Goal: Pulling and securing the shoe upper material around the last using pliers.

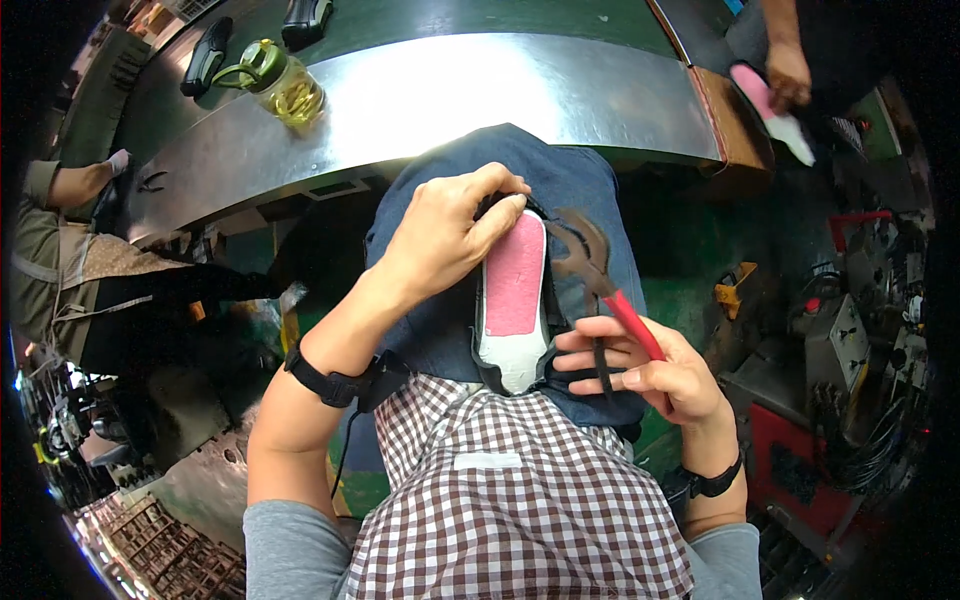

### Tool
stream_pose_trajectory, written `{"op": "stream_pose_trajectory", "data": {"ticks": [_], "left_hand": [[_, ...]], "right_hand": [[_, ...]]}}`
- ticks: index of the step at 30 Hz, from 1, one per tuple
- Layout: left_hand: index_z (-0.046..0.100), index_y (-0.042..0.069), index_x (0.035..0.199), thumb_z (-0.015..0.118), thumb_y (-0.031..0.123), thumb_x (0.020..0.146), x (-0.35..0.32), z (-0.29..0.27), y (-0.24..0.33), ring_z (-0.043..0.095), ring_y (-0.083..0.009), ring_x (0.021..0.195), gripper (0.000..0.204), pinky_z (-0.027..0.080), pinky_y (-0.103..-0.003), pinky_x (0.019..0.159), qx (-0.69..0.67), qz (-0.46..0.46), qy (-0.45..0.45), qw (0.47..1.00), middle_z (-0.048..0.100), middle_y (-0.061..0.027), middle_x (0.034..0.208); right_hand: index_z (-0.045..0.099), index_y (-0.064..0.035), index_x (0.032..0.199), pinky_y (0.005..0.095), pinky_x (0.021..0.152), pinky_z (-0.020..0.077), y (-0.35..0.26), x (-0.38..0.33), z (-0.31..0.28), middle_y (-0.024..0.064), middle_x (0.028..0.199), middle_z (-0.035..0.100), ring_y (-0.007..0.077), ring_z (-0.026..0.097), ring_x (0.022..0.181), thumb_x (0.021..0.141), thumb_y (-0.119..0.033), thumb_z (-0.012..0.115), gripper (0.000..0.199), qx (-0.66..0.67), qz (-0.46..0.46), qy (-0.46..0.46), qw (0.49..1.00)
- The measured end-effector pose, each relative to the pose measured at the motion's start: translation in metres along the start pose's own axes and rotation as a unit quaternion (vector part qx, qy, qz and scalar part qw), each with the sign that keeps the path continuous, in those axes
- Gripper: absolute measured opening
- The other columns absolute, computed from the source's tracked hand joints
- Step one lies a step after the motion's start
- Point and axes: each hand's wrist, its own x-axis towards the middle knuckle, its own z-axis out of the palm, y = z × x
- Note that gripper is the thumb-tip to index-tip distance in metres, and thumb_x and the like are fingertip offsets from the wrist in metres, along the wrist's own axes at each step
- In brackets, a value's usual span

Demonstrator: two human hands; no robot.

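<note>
Left hand (450, 228) pinching a black shoe with pink-and-white sole (515, 285); right hand (672, 378) loosely holding red-handled metal pliers (632, 325).
Below the left grip, the shoe lies on the blue-covered lap (430, 335), left of the pliers.

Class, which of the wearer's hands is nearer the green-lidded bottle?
Left. The left hand, at the shoe's far end, is lower and right of the bottle; the right hand, holding red-handled pliers, is farther that way.

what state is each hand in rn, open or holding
Left hand: closed on the far end of the pink-bottomed shoe.
Right hand: holding red-handled pincers, fingers partly spread.
</note>
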Motion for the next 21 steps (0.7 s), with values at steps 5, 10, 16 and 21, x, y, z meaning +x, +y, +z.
{"op": "stream_pose_trajectory", "data": {"ticks": [5,10,16,21], "left_hand": [[0.068,-0.001,0.109,0.062,0.009,0.094,-0.002,-0.011,-0.001,0.069,-0.0234,0.093,0.019,0.057,-0.032,0.073,0.04,0.076,0.002,0.996,0.07,-0.0137,0.105],[0.067,0.001,0.111,0.068,0.01,0.089,0.005,-0.031,0.003,0.07,-0.0244,0.092,0.024,0.057,-0.032,0.069,-0.02,0.04,-0.066,0.997,0.07,-0.0134,0.105],[0.064,0.0,0.099,0.069,0.006,0.086,0.018,-0.039,0.003,0.071,-0.0304,0.085,0.015,0.056,-0.036,0.067,0.087,0.122,-0.118,0.982,0.071,-0.0149,0.09],[0.057,0.002,0.095,0.066,0.004,0.085,0.024,-0.035,0.004,0.069,-0.0339,0.075,0.013,0.055,-0.039,0.063,0.145,0.174,-0.138,0.964,0.067,-0.015,0.079]], "right_hand": [[0.038,0.0058,0.145,0.0435,0.099,0.0514,-0.007,0.007,0.006,0.0231,0.139,0.053,0.0317,0.057,0.125,0.083,-0.004,0.052,0.064,0.004,0.051,-0.004,0.999],[0.039,0.0055,0.145,0.0441,0.098,0.0527,-0.011,0.008,0.007,0.0237,0.138,0.053,0.0323,0.058,0.124,0.087,-0.006,0.053,0.061,0.023,0.059,-0.013,0.998],[0.038,0.005,0.145,0.0452,0.097,0.0537,-0.013,0.012,0.012,0.0243,0.138,0.053,0.0327,0.059,0.123,0.089,-0.008,0.055,0.059,0.028,0.061,-0.012,0.998],[0.037,0.0048,0.145,0.0462,0.097,0.0543,-0.017,0.015,0.016,0.0249,0.138,0.052,0.0324,0.059,0.123,0.091,-0.01,0.055,0.059,0.027,0.057,-0.003,0.998]]}}
